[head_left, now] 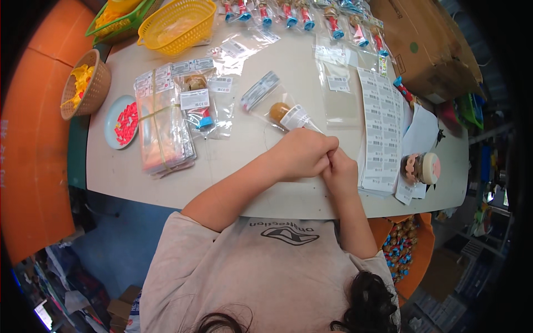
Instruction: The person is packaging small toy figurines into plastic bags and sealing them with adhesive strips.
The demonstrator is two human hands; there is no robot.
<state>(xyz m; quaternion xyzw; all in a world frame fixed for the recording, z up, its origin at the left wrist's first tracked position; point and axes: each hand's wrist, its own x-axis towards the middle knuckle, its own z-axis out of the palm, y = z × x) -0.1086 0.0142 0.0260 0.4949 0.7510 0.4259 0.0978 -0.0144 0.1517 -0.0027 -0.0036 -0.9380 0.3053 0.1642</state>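
My left hand (305,151) and my right hand (340,169) meet over the table near its front edge, both with fingers closed. From beneath my left hand a clear plastic bag (262,93) stretches up and to the left. Inside it shows a toy's round brown head (280,112). A white barcode label (294,117) lies over the toy just below the head. The bag's lower end runs under my left hand, and the toy's lower part is hidden. What my right fingers pinch is hidden between the two hands.
On the left are a banded stack of bags (161,130), a bagged toy (202,102), a plate (112,135) of red pieces and baskets (89,105). On the right lie label sheets (380,133), a jar (425,168) and a cardboard box (425,44). Bagged toys (288,14) line the back.
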